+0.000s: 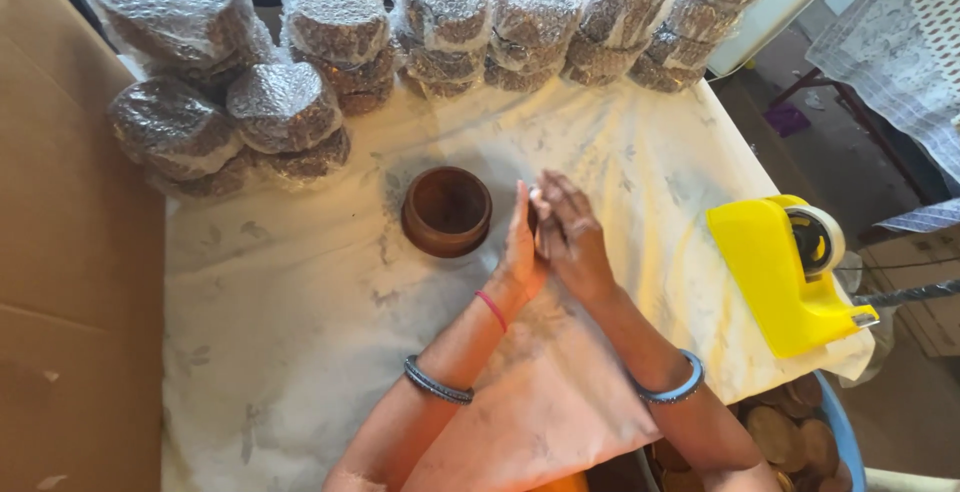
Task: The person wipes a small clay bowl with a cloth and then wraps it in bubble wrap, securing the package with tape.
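Left hand (520, 242) and right hand (572, 237) pressed palm to palm over the worktop (300, 332), fingers straight and nearly closed around a small dark object (533, 217), barely visible between them; kind impossible to tell. Just left of the left hand, a round brown clay bowl (446, 211), matte, thick-rimmed, mouth up, on the pale wrinkled cloth. Beyond both hands, rows of rounded stacks wrapped in bubble wrap (330, 12), dimpled and shiny. Well right of the right hand, a glossy yellow plastic tape dispenser (775, 272). Near the right forearm, a blue tub (845, 437) of flat brown clay discs.
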